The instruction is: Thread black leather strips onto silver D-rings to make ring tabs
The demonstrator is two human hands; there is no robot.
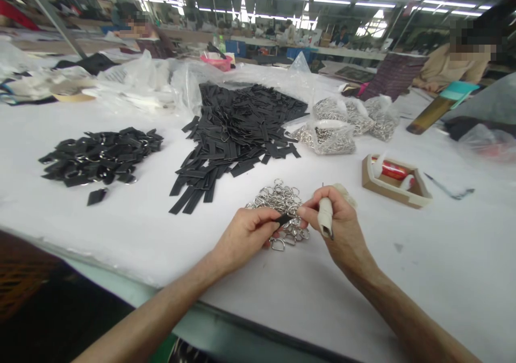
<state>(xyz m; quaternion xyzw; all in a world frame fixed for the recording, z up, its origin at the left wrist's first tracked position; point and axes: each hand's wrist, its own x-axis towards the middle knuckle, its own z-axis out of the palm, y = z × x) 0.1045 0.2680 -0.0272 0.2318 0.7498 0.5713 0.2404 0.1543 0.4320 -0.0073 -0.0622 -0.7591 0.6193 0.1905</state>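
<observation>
My left hand (242, 236) pinches a short black strap (284, 219) between thumb and fingers, just above a loose heap of metal D-rings (278, 204). My right hand (338, 218) grips a slim tool with a white-wrapped handle (325, 218), close to the strap and the rings. The tool's tip is partly hidden by my fingers. Both hands hover at the heap's near side, and a D-ring lies under the left hand's edge.
A pile of black straps (237, 134) and a smaller pile of straps with rings (99, 156) lie on the white table (363, 277). Bags of metal rings (334, 132), a cardboard tray (393, 183) and a seated co-worker (451, 64) stand beyond.
</observation>
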